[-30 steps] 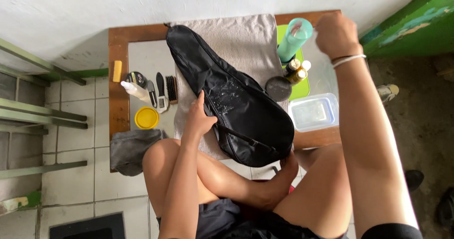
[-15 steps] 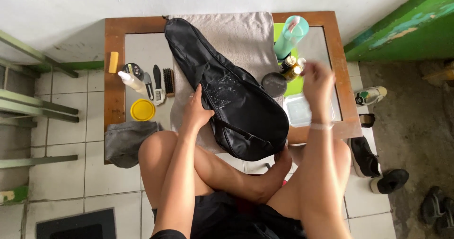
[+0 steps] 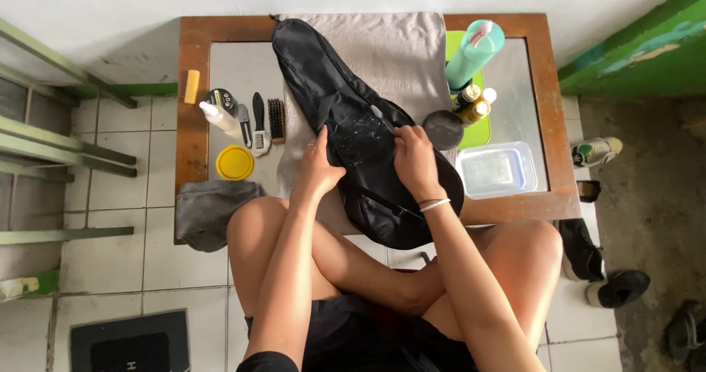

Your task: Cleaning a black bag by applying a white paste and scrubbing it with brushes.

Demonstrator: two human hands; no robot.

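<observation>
Bare arms and legs are seen; a thin white bracelet is worn on the right wrist, with black shorts.

Around the low wooden table

A yellow lid, two brushes and a white squeeze bottle lie left; a teal spray bottle, small bottles and a clear plastic tub stand right. A grey cloth hangs off the corner.

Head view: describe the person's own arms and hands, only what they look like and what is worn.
Both arms are bare from shoulder to fingers, with no sleeves over the forearms and no gloves. The right hand has a thin pale bracelet around its wrist. The left hand seems to carry a small ring on one finger, too small to be sure. No watch shows on either wrist.
</observation>
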